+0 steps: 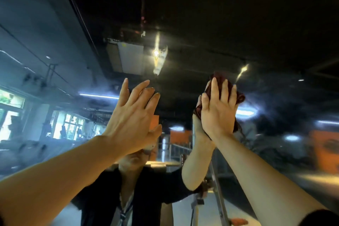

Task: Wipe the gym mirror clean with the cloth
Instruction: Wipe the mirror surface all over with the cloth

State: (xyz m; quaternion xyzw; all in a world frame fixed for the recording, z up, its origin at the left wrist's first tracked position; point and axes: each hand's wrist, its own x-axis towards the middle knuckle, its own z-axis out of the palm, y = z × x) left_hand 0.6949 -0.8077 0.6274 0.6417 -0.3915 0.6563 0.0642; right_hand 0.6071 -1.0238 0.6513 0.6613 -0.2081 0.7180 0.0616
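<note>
Head view, looking up along a gym mirror [275, 24] that is filling almost the whole frame and is reflecting a dark ceiling, ceiling lamps [156, 53], bright windows [69, 124] at the lower left and orange panels [322, 148] at the lower right. The right hand [219, 108] is reaching up with its fingers [214, 88] straight and close together, pressing a dark red cloth [240, 97] flat against the glass; the cloth is showing above the fingertips, at the hand's right edge and below the thumb side. The left hand [132, 115] is raised beside it, apart from the cloth, with its fingers straight, slightly spread and holding nothing; whether the palm is touching the glass cannot be told. Both forearms are bare, and a dark sleeve edge is showing at the lower right corner. In the mirror, the person's reflection in a dark top with a lanyard [124, 209] is standing below the hands, its reflected arm meeting the right hand at the cloth.
</note>
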